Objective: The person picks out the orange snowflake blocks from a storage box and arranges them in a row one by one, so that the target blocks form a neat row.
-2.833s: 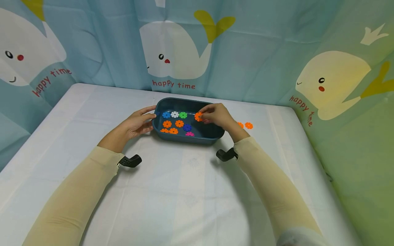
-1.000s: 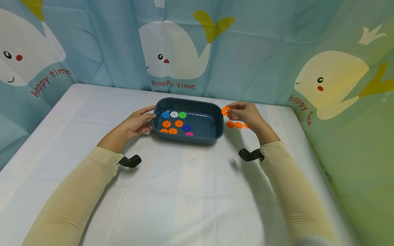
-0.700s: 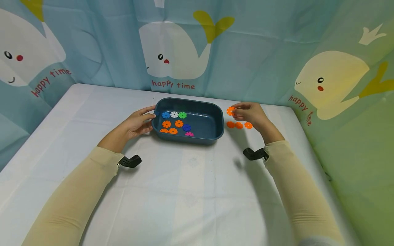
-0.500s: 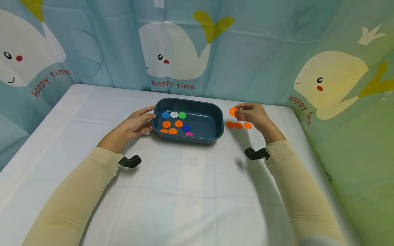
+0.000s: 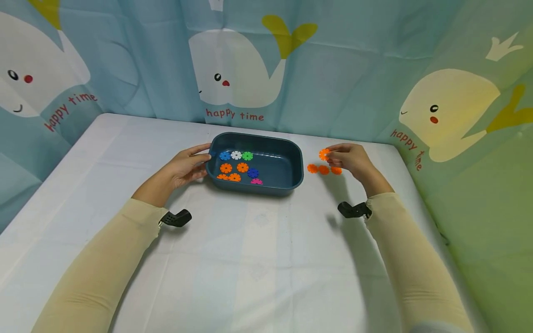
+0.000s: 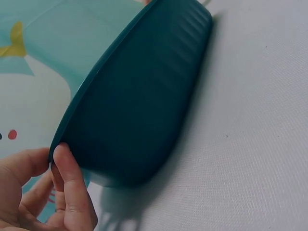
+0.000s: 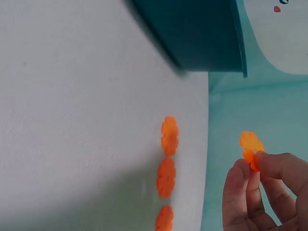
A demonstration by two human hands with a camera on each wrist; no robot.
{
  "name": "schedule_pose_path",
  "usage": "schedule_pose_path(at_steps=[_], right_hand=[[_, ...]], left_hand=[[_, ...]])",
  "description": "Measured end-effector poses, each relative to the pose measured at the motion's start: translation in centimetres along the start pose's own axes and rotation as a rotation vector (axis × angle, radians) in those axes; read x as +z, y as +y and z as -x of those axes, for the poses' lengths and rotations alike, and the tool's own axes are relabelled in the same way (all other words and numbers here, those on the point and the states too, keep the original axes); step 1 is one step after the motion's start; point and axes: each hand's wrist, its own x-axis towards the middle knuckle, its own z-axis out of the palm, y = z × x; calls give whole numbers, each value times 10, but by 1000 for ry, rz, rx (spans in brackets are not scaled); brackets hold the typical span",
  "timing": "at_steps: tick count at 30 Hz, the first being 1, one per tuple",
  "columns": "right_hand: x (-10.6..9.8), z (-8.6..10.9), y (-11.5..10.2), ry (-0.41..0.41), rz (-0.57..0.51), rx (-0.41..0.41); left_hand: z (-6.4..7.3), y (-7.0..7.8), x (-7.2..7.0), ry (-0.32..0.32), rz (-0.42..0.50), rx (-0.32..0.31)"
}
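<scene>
Well, my right hand is bent in a pinch, thumb and fingertips closed on one notched orange disc, which I hold up above the worktop, to the right of the tub. Below it three orange pieces lie flat in a row beside the tub, end to end and very close; whether their edges really touch is hard to say from up here. My left hand grips the left end of the dark blue tub, thumb and fingers nipping its rim. Inside, toward the left, a light blue disc, a white disc and a green disc sit in a line at the back. Nearer me are four more orange ones, a dark blue disc and a pink disc partly hidden by the front wall. Behind the worktop hangs a whale-print curtain
</scene>
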Motion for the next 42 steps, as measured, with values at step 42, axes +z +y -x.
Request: schedule_pose_path(at_steps=[42], right_hand=[[-37,5,41,154,146,122]], left_hand=[[0,2,-2,-16,24,12]])
